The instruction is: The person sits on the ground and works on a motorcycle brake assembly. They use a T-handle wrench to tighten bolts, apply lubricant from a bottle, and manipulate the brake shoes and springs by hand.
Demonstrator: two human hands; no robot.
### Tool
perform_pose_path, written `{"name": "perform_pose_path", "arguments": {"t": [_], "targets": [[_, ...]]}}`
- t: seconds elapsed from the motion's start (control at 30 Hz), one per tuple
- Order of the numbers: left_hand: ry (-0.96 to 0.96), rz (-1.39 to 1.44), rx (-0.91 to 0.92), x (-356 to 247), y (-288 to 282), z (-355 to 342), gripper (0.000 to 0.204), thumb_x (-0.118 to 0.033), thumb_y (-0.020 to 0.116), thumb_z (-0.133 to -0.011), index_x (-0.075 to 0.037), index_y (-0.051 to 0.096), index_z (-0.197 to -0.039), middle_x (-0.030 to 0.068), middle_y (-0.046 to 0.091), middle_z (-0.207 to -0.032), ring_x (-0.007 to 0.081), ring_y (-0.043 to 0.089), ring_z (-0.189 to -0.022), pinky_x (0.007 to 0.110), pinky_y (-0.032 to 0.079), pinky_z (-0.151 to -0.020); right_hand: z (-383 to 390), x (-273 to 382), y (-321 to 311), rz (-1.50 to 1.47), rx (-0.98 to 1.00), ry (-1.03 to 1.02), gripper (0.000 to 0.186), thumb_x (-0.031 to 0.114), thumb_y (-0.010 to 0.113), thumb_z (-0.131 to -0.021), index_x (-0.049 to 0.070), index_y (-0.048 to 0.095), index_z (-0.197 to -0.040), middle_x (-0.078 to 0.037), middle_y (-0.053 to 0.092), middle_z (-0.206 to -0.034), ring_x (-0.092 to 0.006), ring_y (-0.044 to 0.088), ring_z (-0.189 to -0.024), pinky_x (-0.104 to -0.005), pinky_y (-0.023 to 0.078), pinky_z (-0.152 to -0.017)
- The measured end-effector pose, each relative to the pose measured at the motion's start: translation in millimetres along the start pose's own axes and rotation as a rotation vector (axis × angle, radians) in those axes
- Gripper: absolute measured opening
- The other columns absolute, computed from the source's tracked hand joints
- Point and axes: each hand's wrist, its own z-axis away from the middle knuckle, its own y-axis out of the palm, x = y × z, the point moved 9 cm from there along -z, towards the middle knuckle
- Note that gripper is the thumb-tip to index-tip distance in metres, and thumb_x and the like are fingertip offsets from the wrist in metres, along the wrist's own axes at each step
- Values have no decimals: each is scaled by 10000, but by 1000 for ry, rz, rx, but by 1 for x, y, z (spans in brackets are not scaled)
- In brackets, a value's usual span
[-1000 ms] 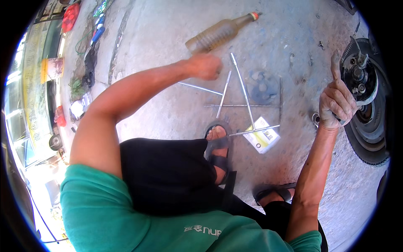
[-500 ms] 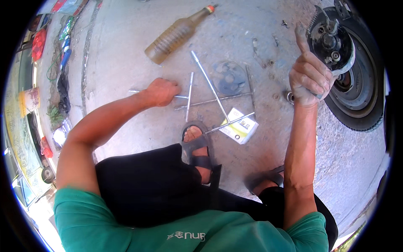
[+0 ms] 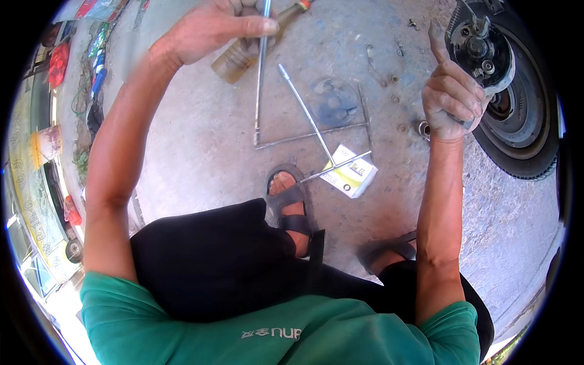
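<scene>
My left hand [image 3: 225, 30] is raised at the upper left, its thumb pressed against a long metal T-handle wrench [image 3: 261, 91] held nearly upright. The wrench's upper end leaves the picture. Its lower end overlaps the tip of a dark, rusty T-handle wrench [image 3: 310, 135] lying on the ground. My right hand [image 3: 453, 100] is curled closed beside the wheel hub, index finger stretched upward. A small dark edge shows under its fingers; what it grips is mostly hidden. Next to it is a round black brake plate [image 3: 500, 59] with a pale curved edge, in front of the tyred wheel [image 3: 535, 143].
A shiny T-handle wrench [image 3: 307, 115] lies across a white and yellow box [image 3: 351, 181]. Beyond are a dark round patch [image 3: 333, 102] on the concrete, a metal ring [image 3: 423, 128] and a brownish plastic bottle [image 3: 228, 68], partly behind my left hand. My sandalled foot [image 3: 289, 201] is near the box.
My left hand has lifted a T-handle wrench off the ground and moved up and away, now holding it nearly upright before the bottle. My right hand stays closed by the hub.
</scene>
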Motion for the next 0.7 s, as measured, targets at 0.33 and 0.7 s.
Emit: {"name": "perform_pose_path", "arguments": {"t": [0.33,0.7], "targets": [[133,834,-398,-8,-44,-11,240,-263,631,-994,-37,631,-1077,101,690,-925,227,691,-797,353,557,-703,0,0,3,-17,-10,18,1056,267,750,-802,-85,86,-1544,-50,595,-737,-146,630,-531,-287,587,-563],[258,1122,-474,-43,-85,-17,244,-256,470,-1086,-76,635,-1074,142,712,-1036,215,693,-910,377,538,-883,-4,-15,4,-9,-44,-47,923,341,739,-884,-11,201,-1546,-12,561,-752,-105,582,-575,-264,514,-525]]}}
